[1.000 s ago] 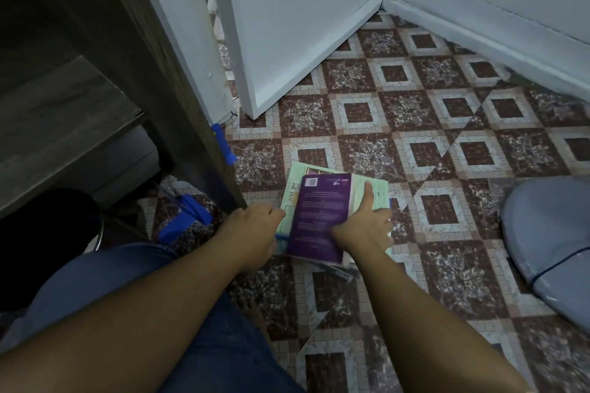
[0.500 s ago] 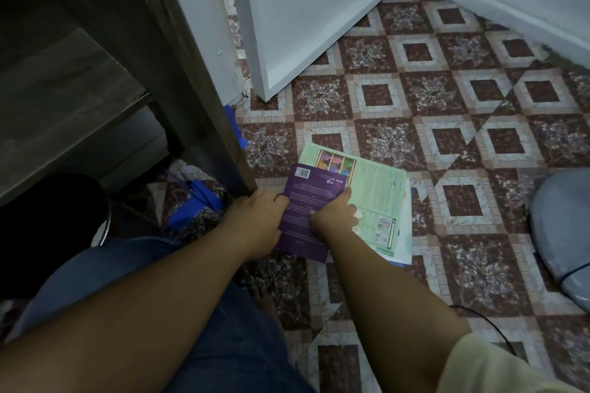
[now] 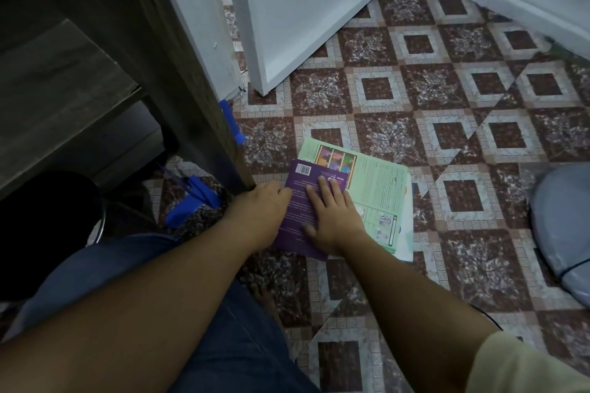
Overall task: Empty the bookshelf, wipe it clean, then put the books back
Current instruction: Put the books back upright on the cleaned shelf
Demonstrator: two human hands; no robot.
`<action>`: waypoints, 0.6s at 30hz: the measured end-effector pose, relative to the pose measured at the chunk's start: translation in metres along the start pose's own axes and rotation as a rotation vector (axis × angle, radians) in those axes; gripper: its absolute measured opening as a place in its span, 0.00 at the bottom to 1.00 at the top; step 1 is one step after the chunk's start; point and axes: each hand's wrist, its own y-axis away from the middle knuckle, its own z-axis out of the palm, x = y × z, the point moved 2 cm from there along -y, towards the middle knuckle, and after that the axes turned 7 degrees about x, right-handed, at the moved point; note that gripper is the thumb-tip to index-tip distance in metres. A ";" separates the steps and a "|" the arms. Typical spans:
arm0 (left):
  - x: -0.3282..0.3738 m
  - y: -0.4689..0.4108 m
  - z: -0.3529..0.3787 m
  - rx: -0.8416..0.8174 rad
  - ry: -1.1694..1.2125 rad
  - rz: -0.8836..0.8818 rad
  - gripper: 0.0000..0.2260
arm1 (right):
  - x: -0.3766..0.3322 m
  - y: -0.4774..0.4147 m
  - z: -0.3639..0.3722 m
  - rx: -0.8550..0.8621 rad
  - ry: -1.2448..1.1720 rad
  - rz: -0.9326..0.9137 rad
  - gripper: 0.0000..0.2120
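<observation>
Our right hand (image 3: 335,217) lies flat, fingers straight, on a purple book (image 3: 298,210) on the tiled floor (image 3: 383,99). Our left hand (image 3: 258,210) curls at the book's left edge; we cannot tell whether it grips. A green book (image 3: 380,182) lies beneath, jutting beyond the right hand. The bookshelf (image 3: 191,105) stands just beyond the left hand.

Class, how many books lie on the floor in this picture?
2 for sure: the purple book, on top under the right hand, and the green book beneath it. A pale edge under the green one may be a third.
</observation>
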 end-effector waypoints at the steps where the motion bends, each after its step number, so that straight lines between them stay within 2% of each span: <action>1: 0.000 0.000 0.000 -0.007 -0.007 -0.001 0.23 | 0.000 0.002 0.003 -0.019 0.051 -0.009 0.50; 2: -0.001 0.000 0.000 -0.011 -0.014 0.001 0.23 | 0.000 0.002 0.006 -0.038 0.104 -0.016 0.58; 4: -0.002 0.001 0.001 -0.012 -0.027 0.007 0.23 | -0.003 0.004 0.009 -0.043 0.165 -0.018 0.65; 11: 0.000 0.004 -0.002 -0.015 -0.009 -0.013 0.21 | -0.005 0.000 0.004 -0.080 0.184 0.015 0.67; 18: 0.005 0.003 -0.007 0.001 0.007 -0.036 0.21 | 0.032 0.007 -0.012 -0.114 0.156 0.056 0.67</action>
